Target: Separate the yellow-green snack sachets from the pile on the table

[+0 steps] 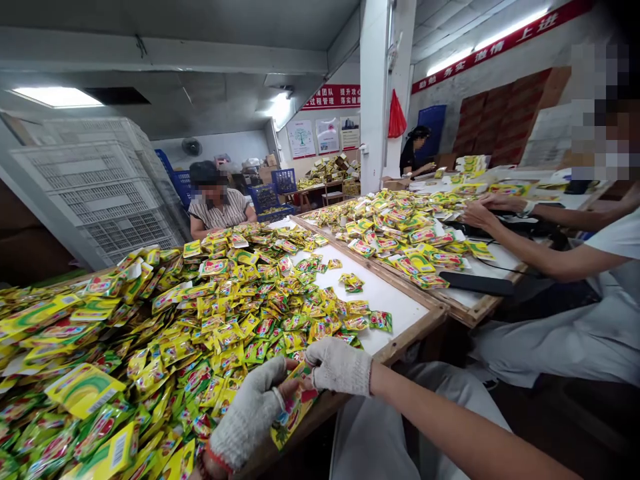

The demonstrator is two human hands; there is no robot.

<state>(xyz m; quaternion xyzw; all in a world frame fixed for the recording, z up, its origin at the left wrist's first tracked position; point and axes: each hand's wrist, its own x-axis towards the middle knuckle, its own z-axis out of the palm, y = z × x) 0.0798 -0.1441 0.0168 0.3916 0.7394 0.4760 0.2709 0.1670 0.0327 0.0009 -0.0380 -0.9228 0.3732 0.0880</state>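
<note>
My left hand (255, 410), in a white knit glove with bare fingertips, grips a small yellow printed carton (293, 417) over the table's front edge. The carton is tilted, with a pineapple picture at its lower end. At its upper end my right hand (340, 366), also gloved, has its fingers closed; whether a small packet is between them is hidden. Just beyond both hands spreads a heap of small yellow and green packets (225, 327). Flat yellow cartons (85, 390) lie among them on the left.
A wooden rim (415, 330) borders the white tabletop (373, 283). Another person's hands (483, 212) work at the right table beside more cartons (420, 247). One person (220, 200) sits across the heap, another farther back. White crates (100, 193) are stacked at left.
</note>
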